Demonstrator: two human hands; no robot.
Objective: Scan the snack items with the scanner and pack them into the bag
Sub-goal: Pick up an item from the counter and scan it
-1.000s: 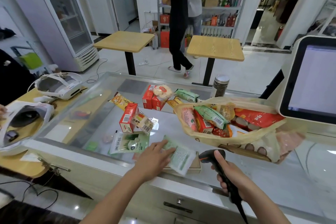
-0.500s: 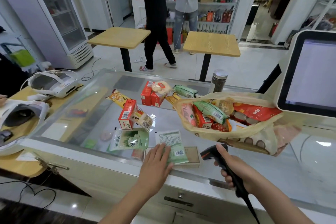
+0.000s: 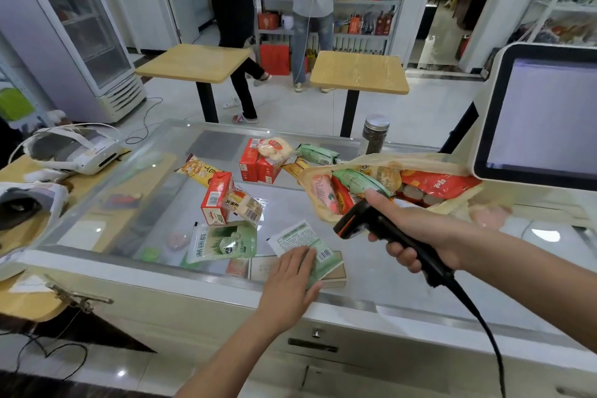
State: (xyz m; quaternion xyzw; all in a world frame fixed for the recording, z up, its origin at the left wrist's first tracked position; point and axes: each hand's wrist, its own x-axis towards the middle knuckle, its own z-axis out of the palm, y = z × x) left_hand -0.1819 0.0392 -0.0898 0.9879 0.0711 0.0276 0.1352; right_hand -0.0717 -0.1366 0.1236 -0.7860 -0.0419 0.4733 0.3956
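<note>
My left hand point(image 3: 292, 278) lies flat, fingers straight, on a pale green snack packet point(image 3: 298, 236) that rests barcode-up on the glass counter point(image 3: 284, 203). My right hand point(image 3: 416, 233) grips the black corded scanner point(image 3: 365, 220), held above the counter with its head aimed down at that packet. Behind the scanner a beige plastic bag point(image 3: 420, 160) lies open, with several snack packs inside. More snacks lie loose on the glass: a second green packet point(image 3: 223, 241), a red carton point(image 3: 216, 197), a barcoded pastry pack point(image 3: 247, 205) and red boxes point(image 3: 258, 165) farther back.
A white checkout screen point(image 3: 542, 113) stands at the right, above the bag. A metal-lidded jar point(image 3: 374, 134) sits at the counter's far edge. White headsets point(image 3: 74, 149) lie on the wooden desk at the left. Two people stand past two wooden tables point(image 3: 193, 63) by the shelves.
My right hand has raised the scanner from the counter's front edge and swung it toward the packet. My left hand turned the packet barcode-up and now presses it flat.
</note>
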